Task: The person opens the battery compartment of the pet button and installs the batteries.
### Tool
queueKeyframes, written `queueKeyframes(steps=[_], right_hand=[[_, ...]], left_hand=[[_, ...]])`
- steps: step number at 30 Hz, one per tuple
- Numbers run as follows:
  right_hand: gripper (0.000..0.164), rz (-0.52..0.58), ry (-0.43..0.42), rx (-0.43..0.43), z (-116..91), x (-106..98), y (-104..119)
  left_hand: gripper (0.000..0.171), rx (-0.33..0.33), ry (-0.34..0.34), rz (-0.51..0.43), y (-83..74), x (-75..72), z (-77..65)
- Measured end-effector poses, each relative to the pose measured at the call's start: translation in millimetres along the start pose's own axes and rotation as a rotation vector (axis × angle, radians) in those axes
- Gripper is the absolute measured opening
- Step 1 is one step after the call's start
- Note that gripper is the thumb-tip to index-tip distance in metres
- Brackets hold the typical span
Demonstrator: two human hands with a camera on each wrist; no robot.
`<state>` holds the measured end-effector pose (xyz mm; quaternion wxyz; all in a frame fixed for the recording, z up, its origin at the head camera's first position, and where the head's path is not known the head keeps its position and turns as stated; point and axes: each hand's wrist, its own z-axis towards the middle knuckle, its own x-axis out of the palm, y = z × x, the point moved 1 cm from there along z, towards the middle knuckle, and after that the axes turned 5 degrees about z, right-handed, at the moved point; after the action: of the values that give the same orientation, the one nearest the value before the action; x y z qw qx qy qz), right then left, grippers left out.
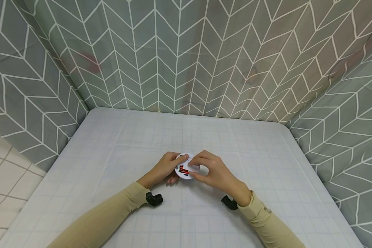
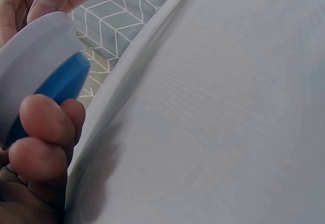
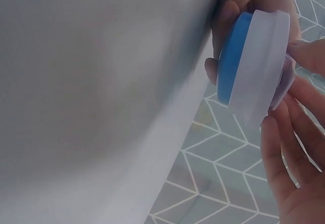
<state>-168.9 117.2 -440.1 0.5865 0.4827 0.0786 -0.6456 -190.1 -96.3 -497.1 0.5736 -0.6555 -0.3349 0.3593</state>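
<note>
My left hand [image 1: 165, 166] grips a round white device [image 1: 190, 158] by its left side, thumb on the upper face and fingers underneath. In the left wrist view its blue base [image 2: 63, 82] shows against the fingertips. Red-and-black batteries [image 1: 183, 170] lie exposed in a recess on the upper face. My right hand [image 1: 214, 171] pinches a small white cover [image 3: 284, 84] between thumb and fingers, tilted close against that face. In the head view the cover partly overlaps the recess. Both hands are above the table.
A white cloth with a faint grid covers the table [image 1: 136, 137]. Grey curtains [image 1: 186, 58] with white chevron lines hang behind it and at both sides. Pale floor tiles [image 1: 6, 179] show at the left. Each wrist wears a black camera mount [image 1: 154, 199].
</note>
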Motion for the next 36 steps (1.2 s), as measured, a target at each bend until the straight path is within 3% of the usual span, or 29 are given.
queueKeyframes(steps=[20,36], right_hand=[[0.023,0.003,-0.016,-0.104,1,9,6],[0.019,0.011,-0.028,-0.026,1,11,6]], left_hand=[[0.055,0.004,0.001,0.015,0.1,0.2,0.1],[0.057,-0.002,-0.005,0.017,1.4,-1.5,2.0]])
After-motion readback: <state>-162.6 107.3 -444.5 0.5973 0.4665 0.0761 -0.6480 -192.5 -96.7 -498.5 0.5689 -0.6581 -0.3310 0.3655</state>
